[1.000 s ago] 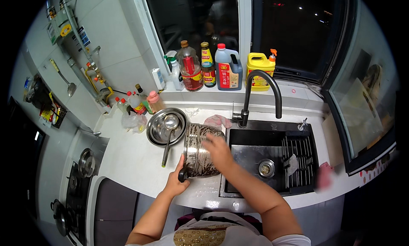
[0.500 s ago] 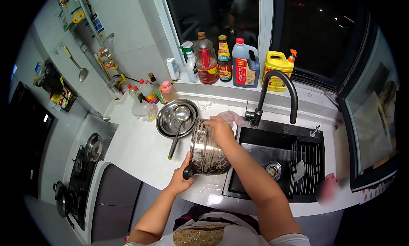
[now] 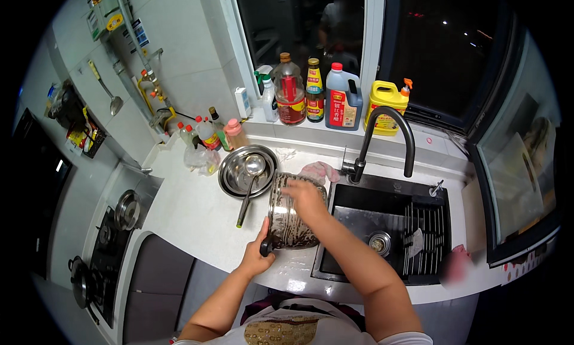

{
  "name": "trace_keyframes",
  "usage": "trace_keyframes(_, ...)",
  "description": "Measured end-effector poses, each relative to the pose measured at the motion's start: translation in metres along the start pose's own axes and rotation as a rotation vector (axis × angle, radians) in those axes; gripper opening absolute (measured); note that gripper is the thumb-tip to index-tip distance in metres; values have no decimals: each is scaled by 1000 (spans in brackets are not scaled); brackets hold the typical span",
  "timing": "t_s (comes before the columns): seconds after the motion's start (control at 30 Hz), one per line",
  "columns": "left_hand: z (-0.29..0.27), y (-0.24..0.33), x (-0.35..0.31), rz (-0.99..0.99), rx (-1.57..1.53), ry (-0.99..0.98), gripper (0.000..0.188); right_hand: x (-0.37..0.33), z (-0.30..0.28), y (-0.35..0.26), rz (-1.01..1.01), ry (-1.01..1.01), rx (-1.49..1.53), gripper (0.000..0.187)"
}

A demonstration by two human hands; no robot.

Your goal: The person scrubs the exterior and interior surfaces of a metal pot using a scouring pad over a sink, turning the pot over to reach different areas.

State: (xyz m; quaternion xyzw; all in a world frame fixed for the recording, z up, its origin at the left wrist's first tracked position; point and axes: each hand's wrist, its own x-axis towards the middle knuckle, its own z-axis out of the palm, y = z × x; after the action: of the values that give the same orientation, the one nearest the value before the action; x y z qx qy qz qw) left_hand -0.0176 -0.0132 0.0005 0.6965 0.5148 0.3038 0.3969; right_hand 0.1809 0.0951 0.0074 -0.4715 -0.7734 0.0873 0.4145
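Observation:
A shiny metal pot (image 3: 291, 225) is tipped onto its side at the counter, just left of the sink. Dark wet-looking blotches and streaks cover its wall. My left hand (image 3: 256, 258) is closed around its black handle (image 3: 266, 246) at the lower left. Across the upper part of the wall lies my right hand (image 3: 305, 201), fingers stretched out and slightly blurred, with nothing visible in them. Beside the pot, a steel bowl (image 3: 223, 180) holds a ladle (image 3: 245, 204), its dark handle leaning over the rim.
The black sink (image 3: 353, 228) with its tall faucet (image 3: 410, 147) and drying rack (image 3: 427, 243) is to the right. A pink cloth (image 3: 323, 170) lies behind the pot. Several bottles, including a yellow jug (image 3: 382, 100), line the window sill. A stove (image 3: 104, 249) is far left.
My right hand has shifted slightly down and left over the pot's wall, its fingers now more spread. The left hand keeps its hold, and the whole view has tilted slightly.

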Motion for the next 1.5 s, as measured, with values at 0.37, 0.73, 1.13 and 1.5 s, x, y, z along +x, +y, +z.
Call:
trace_keyframes(0.37,-6,-17,-7,64,-17,0,98,-24,10,-51,-211,1,-43,31)
trace_keyframes(0.73,2,-28,-17,78,-32,8,98,-31,-2,-43,57,29,16,21)
trace_keyframes(1.13,0,-21,-6,134,10,16,97,-14,0,-21,181,166,-50,33)
trace_keyframes(1.5,-9,-18,12,158,-45,6,97,-116,13,-67,-81,241,-217,30)
